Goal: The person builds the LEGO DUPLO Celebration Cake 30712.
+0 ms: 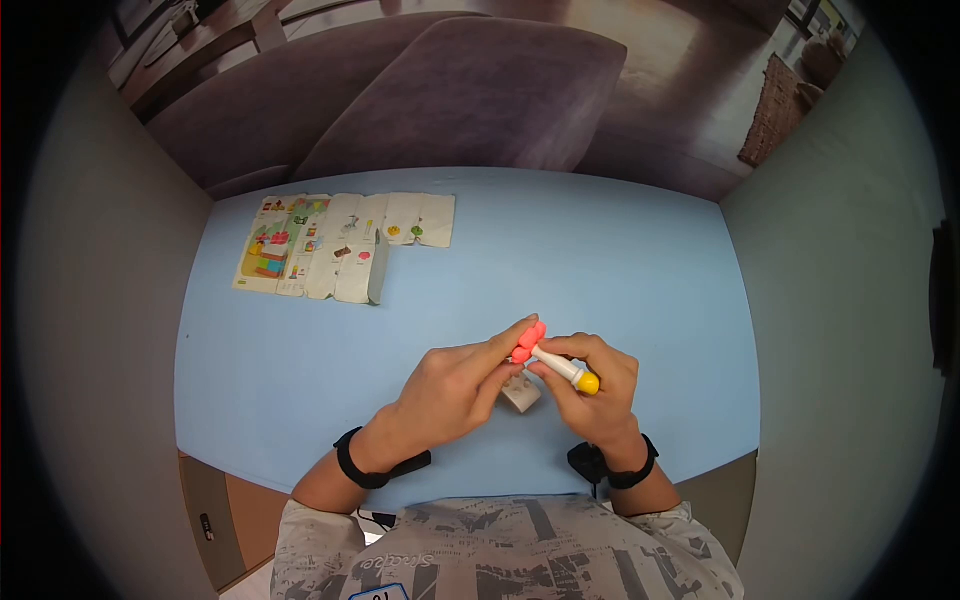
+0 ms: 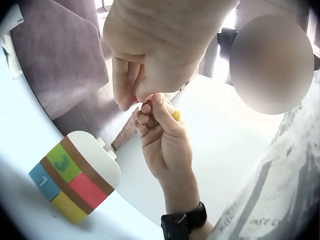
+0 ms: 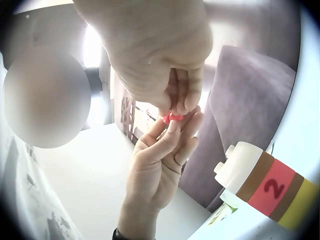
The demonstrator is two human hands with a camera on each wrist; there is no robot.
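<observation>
Over the near middle of the blue table, both hands meet at a small toy piece. My left hand pinches a coral-pink flower-shaped piece between thumb and fingers. With thumb and fingertips, my right hand grips a white stick that has a rounded yellow end. The stick's white end meets the pink piece. Below the hands stands a toy block stack with numbered coloured blocks, brown layers and a white studded top; the head view shows mostly its white top. Fingers hide part of the pink piece.
A creased instruction sheet with pictures lies at the table's far left, one flap raised. Grey panels flank the blue table. A purple-grey chair stands beyond the far edge. Both wrists wear black bands.
</observation>
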